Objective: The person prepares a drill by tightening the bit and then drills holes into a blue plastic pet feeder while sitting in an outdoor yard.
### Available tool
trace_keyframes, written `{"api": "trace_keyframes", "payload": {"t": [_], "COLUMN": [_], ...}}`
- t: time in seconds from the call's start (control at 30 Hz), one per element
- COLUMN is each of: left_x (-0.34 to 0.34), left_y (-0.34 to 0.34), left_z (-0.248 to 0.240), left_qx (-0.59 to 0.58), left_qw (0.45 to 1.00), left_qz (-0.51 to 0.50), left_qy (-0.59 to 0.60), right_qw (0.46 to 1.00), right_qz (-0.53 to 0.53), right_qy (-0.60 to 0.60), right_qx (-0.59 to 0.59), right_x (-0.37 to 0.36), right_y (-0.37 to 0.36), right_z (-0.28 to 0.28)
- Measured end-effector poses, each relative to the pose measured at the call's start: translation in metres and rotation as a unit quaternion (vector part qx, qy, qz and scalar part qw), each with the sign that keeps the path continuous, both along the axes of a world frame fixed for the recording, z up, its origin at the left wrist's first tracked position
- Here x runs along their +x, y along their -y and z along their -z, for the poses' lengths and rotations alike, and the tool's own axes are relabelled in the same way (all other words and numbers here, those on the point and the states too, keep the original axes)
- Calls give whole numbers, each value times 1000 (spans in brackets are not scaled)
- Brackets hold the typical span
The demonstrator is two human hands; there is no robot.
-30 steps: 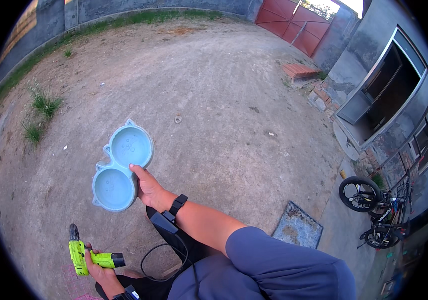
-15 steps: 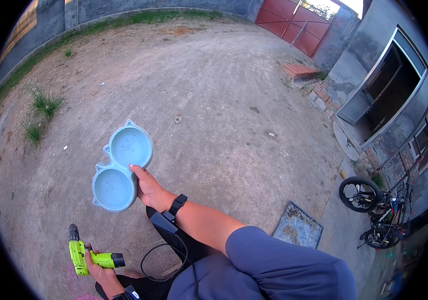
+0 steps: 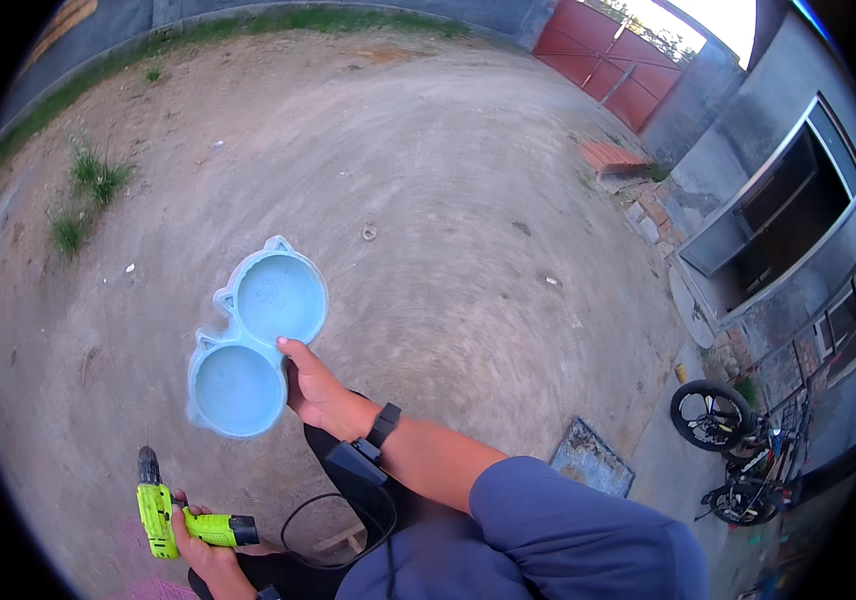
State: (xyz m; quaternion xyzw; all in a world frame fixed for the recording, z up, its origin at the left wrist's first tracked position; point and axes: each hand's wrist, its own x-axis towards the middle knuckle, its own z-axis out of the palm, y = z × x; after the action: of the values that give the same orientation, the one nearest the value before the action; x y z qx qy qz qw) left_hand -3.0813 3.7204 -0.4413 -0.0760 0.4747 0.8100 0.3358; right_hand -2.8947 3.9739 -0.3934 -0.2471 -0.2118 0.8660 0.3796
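A light blue double pet bowl with cat-ear rims is held up in front of me by my right hand. My right thumb presses on the joint between the two round dishes, and the other fingers are hidden beneath. Both dishes look bare inside. At the lower left, my left hand is wrapped round the grip of a lime-green cordless drill. The drill's black chuck points up and away from me, its dark battery end to the right. The drill and the bowl are apart.
Bare ground spreads ahead. To the right stand a bicycle with fat tyres and a doorway. A flat grey slab lies near my right arm. Pink wire mesh shows at lower left. A black cable loops by my legs.
The bowl and my right hand have shifted slightly right, and the bowl appears a little larger. The whole view has turned slightly. Both holds are the same.
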Motion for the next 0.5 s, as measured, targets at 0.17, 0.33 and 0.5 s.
{"api": "trace_keyframes", "payload": {"t": [0.17,0.33,0.5], "left_x": [16,-3,-15], "left_y": [-9,2,-39], "left_z": [-42,-3,-27], "left_qx": [-75,-174,-226], "left_qw": [990,976,957], "left_qz": [-12,18,91], "left_qy": [120,129,160], "right_qw": [997,983,967], "right_qz": [-44,-46,-71], "right_qy": [8,53,41], "right_qx": [-62,-168,-240], "right_x": [-9,-13,-1], "right_y": [-5,-10,-26], "right_z": [3,6,-8]}}
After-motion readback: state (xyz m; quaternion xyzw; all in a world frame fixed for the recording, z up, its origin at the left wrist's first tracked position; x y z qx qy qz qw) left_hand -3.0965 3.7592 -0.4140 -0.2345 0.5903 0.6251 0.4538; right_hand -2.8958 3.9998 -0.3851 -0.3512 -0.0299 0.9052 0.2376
